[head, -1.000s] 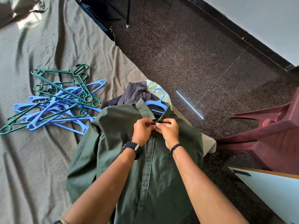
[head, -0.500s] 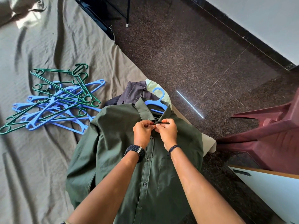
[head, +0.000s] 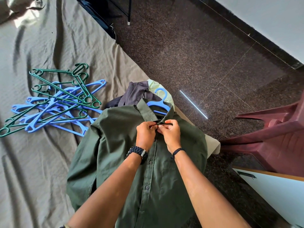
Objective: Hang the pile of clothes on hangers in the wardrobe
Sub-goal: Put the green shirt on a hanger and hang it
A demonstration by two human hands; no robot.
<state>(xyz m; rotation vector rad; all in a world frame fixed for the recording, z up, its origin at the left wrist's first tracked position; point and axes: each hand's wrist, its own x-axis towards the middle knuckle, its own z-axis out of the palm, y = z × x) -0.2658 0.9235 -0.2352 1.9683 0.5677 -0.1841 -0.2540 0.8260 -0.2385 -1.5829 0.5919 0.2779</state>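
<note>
My left hand (head: 145, 134) and right hand (head: 170, 133) pinch the shirt (head: 125, 153) collar. I should button it squarely over the hanger (head: 158, 103), without tugging.

Soft daylight fills the scene. The brightest patch falls on the bedsheet (head: 41, 158) at the far left corner, and long shadows lie in its wrinkles. A thin white glare streak (head: 193, 104) marks the polished dark floor (head: 197, 51). Focus is sharp throughout; wide-angle distortion bends the wall skirting (head: 256, 35) at the far right.
</note>
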